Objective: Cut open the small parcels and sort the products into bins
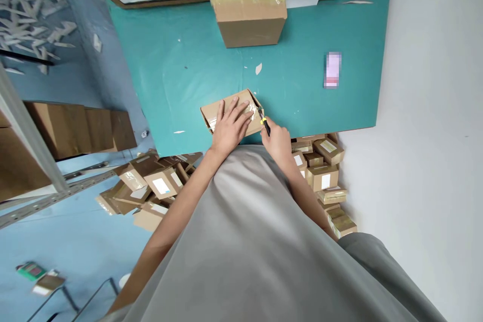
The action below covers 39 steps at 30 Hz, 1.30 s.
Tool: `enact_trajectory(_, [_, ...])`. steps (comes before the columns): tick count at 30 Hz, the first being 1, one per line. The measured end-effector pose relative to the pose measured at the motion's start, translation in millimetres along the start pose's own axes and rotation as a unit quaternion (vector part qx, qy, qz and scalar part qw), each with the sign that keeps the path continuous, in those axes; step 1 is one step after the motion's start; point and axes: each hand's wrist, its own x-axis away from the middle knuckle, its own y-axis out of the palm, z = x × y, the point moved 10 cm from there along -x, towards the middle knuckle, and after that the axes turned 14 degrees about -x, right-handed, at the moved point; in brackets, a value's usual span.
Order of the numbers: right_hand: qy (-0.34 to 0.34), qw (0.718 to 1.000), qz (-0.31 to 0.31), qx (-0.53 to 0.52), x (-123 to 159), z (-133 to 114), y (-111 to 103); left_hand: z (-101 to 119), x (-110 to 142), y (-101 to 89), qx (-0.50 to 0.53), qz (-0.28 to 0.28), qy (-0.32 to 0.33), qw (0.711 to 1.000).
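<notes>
A small brown cardboard box (244, 98) with clear tape across its top lies slightly turned at the near edge of the green-covered table. My left hand (229, 128) rests flat on its top, fingers spread. In my right hand (277, 140) is a black and yellow utility knife (265, 123), its fingers wrapped around the handle. The knife's tip meets the box's right end, by the edge of the tape. Whether the blade has gone into the cardboard is too small to tell.
A larger taped carton (251, 32) stands at the table's back, before white signs. A blurred-out pinkish item (332, 70) lies on the right of the green table (169, 80). Piled parcels sit below on the left (160, 183) and right (323, 178). A white wall borders the right.
</notes>
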Motion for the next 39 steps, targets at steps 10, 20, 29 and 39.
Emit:
enact_trajectory(10, [0.033,0.993,0.113,0.007,-85,83,-5,-51,51,-27.2,-0.004,0.037,-0.057,0.998])
enact_trajectory(20, [0.028,0.988,0.149,-0.028,-128,121,13,-123,163,-81.4,-0.029,0.156,-0.225,0.961])
enact_trajectory(29, [-0.085,0.959,-0.109,-0.248,-105,2,130,-147,195,-96.9,0.017,0.193,-0.342,0.92])
enact_trajectory(39, [-0.096,0.967,0.064,-0.226,-78,36,12,-153,98,16.0,0.215,0.063,-0.298,0.928])
